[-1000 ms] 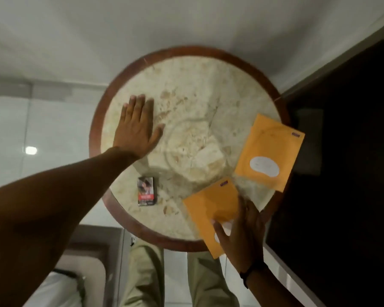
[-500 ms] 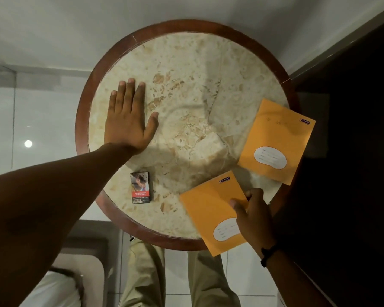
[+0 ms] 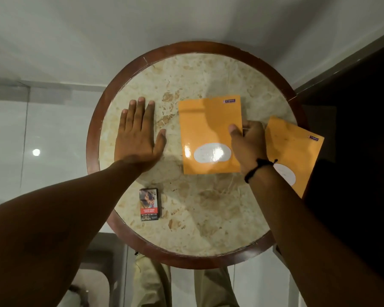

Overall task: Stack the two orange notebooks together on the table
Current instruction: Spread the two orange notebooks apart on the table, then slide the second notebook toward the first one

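One orange notebook (image 3: 205,129) with a white oval label sits near the middle of the round marble table (image 3: 208,218). My right hand (image 3: 247,144) grips its right edge, thumb on the cover. The second orange notebook (image 3: 294,147) lies at the table's right edge, tilted and hanging partly over the rim, with my right wrist covering part of it. The two notebooks are side by side and do not overlap. My left hand (image 3: 136,136) rests flat on the tabletop to the left, fingers together, holding nothing.
A small printed box (image 3: 149,204) lies near the table's front left rim. The table has a dark wooden rim (image 3: 93,129). A dark surface fills the right side. My legs show below the table, over pale floor tiles.
My right hand took the near notebook from the front edge and carried it up to the table's middle, turning it straight. The left hand stayed flat. The other notebook did not move.
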